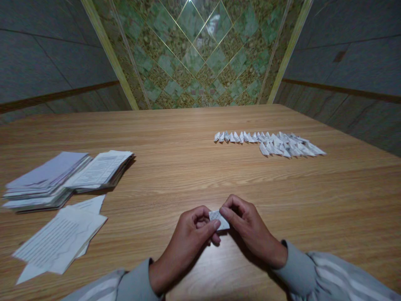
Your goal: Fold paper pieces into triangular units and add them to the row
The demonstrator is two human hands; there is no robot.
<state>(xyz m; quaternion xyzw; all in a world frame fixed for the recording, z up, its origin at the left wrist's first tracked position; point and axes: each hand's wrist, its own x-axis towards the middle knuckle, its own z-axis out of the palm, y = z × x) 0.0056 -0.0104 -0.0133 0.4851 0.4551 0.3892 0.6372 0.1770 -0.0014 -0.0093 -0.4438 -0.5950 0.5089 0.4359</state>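
Note:
A small folded piece of white paper (pixel 223 224) with faint printed marks is between my two hands, just above the wooden table (pixel 175 167). My left hand (pixel 196 230) grips its left side, the thumb lying on top and fingers curled beneath. The thumb and index finger of my right hand (pixel 247 223) pinch its upper right corner. Behind my hands, to the right, small folded white paper pieces (pixel 282 144) stand in rows, several of them packed close together.
Two stacks of paper, one with a lilac top sheet (pixel 50 169) and one with printed sheets (pixel 100 169), lie on the left. In front of them are loose lined sheets (pixel 59 240). A tiled wall (pixel 200 54) rises behind the table's far edge.

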